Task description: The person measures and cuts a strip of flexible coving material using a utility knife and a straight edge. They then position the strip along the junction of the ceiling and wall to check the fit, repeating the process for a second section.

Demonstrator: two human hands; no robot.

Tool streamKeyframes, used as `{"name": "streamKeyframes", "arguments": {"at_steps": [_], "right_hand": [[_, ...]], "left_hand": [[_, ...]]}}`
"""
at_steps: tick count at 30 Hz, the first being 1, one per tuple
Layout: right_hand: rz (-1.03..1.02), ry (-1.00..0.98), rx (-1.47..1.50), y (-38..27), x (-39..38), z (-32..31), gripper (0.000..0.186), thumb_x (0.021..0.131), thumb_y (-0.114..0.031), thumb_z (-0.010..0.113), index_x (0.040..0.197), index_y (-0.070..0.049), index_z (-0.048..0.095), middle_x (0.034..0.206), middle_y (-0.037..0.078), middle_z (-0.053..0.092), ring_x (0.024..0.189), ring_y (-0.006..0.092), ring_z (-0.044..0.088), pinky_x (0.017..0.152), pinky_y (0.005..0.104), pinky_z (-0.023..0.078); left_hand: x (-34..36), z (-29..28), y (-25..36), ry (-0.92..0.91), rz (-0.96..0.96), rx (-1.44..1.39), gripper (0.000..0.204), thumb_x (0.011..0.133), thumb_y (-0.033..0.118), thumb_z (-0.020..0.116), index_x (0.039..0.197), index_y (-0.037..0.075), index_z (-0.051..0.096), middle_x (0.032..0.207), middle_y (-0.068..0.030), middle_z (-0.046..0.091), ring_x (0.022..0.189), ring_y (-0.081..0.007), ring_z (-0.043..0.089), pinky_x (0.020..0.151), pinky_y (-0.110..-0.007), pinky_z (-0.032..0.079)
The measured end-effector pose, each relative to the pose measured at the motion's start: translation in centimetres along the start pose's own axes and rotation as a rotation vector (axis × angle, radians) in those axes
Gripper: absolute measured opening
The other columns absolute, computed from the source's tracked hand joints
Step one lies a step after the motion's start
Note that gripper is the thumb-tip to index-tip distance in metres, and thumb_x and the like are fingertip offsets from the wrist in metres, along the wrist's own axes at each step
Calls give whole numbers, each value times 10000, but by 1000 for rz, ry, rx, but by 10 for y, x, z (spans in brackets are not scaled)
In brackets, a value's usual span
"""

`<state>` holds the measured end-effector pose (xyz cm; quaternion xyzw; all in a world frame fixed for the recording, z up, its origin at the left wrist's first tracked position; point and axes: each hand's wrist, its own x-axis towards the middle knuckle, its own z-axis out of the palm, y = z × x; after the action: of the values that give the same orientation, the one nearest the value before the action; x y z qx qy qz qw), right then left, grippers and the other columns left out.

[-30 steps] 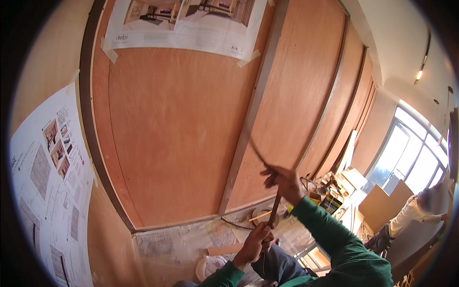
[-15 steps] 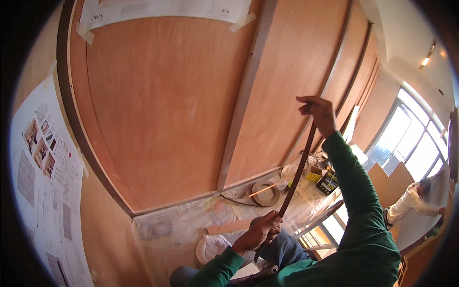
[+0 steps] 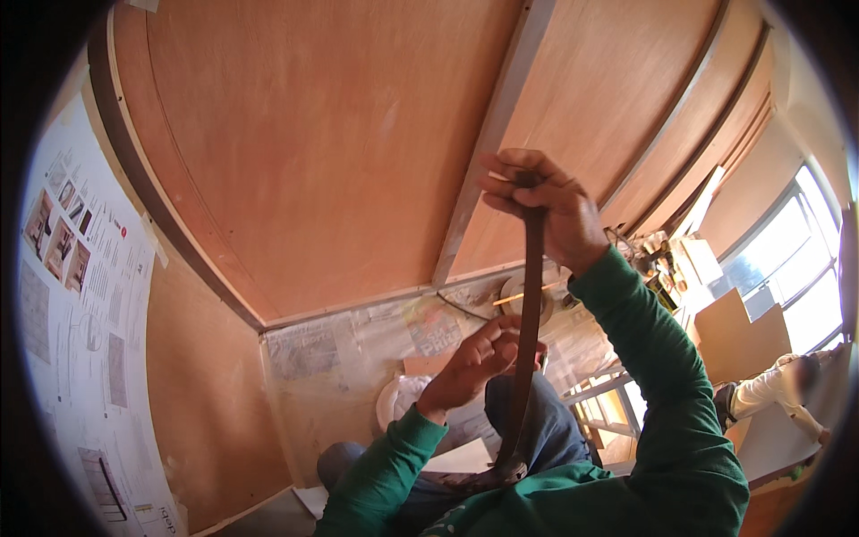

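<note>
A long, flat, dark brown strip (image 3: pixel 531 286) hangs almost upright in front of me. My right hand (image 3: pixel 557 208) is raised and closed on its upper end, thumb and fingers pinching it. Lower down, my left hand (image 3: pixel 467 369) is at the strip's left side with fingers curled around it; the fingertips pass behind the strip and are partly hidden. Below, the strip runs down to my lap, ending near a dark bundle (image 3: pixel 508 469) at my waist. My knee in blue trousers (image 3: pixel 550 416) is behind it.
Reddish wood panels (image 3: pixel 331 152) with a vertical batten (image 3: pixel 488 143) form the wall ahead. Printed sheets (image 3: pixel 80 295) are taped at left. Plastic sheeting (image 3: pixel 331 358) covers the floor, with a coil (image 3: pixel 514 291) by the wall. At far right a person (image 3: pixel 774 394) bends over a board.
My right hand has moved left, bringing the strip from slanted to nearly upright. My left hand has risen along it. The view has shifted, and the taped sheet above has nearly left the picture.
</note>
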<state>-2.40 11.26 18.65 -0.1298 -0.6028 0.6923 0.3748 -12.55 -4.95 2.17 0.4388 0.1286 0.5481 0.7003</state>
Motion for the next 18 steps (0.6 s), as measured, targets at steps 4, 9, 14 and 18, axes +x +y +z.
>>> {"name": "streamKeyframes", "arguments": {"at_steps": [4,9,14,18], "right_hand": [[105,-93,61,37,4,14,718,899,108,471,1570,27,228,1558,248,413,1463,356,407,1212,417,344],[156,-166,-103,60,11,16,681,969,27,539,1572,37,224,1538,268,437,1434,347,450,1205,420,341],[198,-213,-214,62,12,8,643,999,-20,573,1558,40,260,1507,263,481,1378,330,520,1166,408,392],[281,-230,-270,64,13,13,585,1006,-42,570,1537,17,332,1459,223,541,1321,285,571,1150,393,424]], "left_hand": [[-2,-12,8,125,113,71,455,1046,338,594,1345,-1,550,1102,-134,727,939,-191,691,879,-353,556],[-6,-34,9,528,151,353,294,1011,224,667,1171,-22,692,999,-113,753,900,-134,678,834,-300,549],[-3,-62,-2,598,167,382,306,1009,236,676,1177,-16,714,984,-94,759,861,-95,661,822,-258,541],[-3,-66,-4,639,139,423,276,1015,223,667,1179,8,726,964,-46,736,846,-84,641,808,-252,522]]}}
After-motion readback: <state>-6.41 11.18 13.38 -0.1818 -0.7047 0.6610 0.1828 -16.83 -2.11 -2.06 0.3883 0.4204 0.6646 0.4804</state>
